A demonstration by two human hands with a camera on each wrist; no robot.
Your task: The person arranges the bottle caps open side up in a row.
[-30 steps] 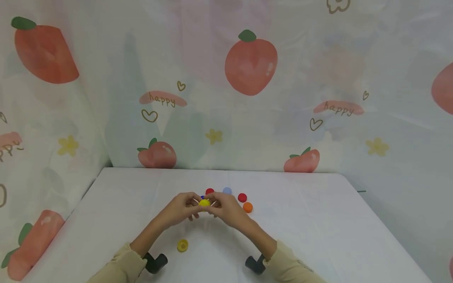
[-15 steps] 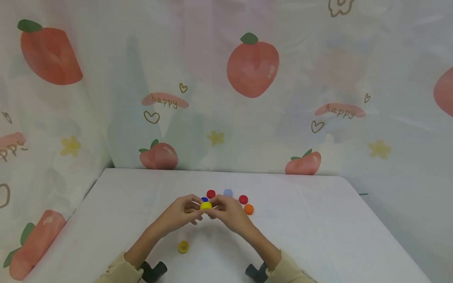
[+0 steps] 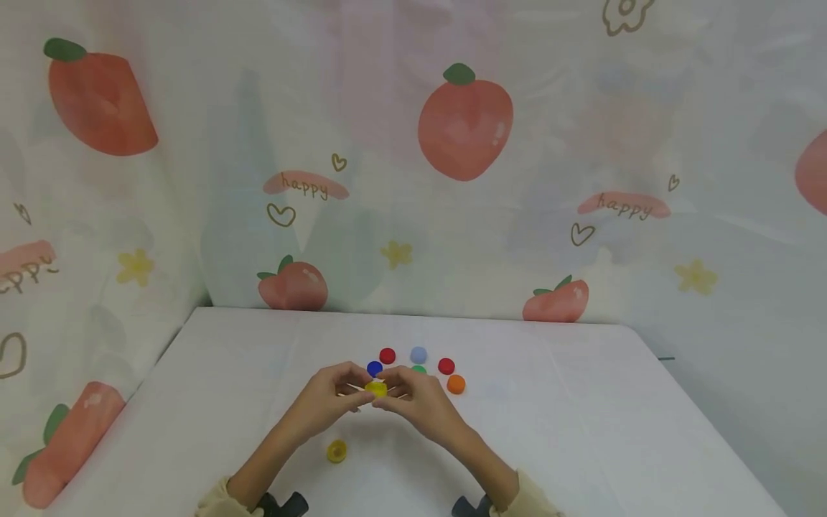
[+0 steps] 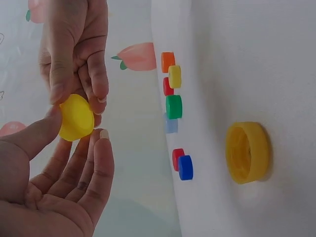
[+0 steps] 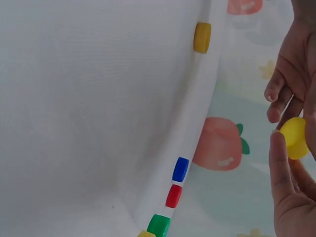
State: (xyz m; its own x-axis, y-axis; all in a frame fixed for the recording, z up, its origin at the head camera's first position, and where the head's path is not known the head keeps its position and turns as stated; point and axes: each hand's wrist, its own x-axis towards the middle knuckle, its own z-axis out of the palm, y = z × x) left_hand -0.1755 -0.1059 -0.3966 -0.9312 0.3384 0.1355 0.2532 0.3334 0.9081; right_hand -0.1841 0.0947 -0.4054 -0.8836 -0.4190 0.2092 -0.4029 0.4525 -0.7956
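Observation:
Both hands hold one bright yellow bottle cap (image 4: 77,117) between them, raised above the white table. My left hand (image 3: 326,401) pinches its left side, with the thumb on the cap's edge and the fingers curved behind it. From the other side my right hand (image 3: 420,402) grips it with thumb and fingertips. In the right wrist view the cap (image 5: 295,137) is partly covered by the hand. A darker yellow cap (image 3: 337,451) lies nearer on the table, below the left hand; its hollow side shows in the left wrist view.
Behind the hands several caps lie on the table (image 3: 549,409): blue (image 3: 375,369), red (image 3: 388,355), light blue (image 3: 418,355), a second red (image 3: 446,366), orange (image 3: 456,384) and a half-hidden green (image 3: 418,370). Another yellow cap (image 4: 175,76) shows in the left wrist view.
The hands and yellow cap have come slightly nearer and lower, and the cap has turned between the fingers. More of the blue cap and part of the green one now show behind them.

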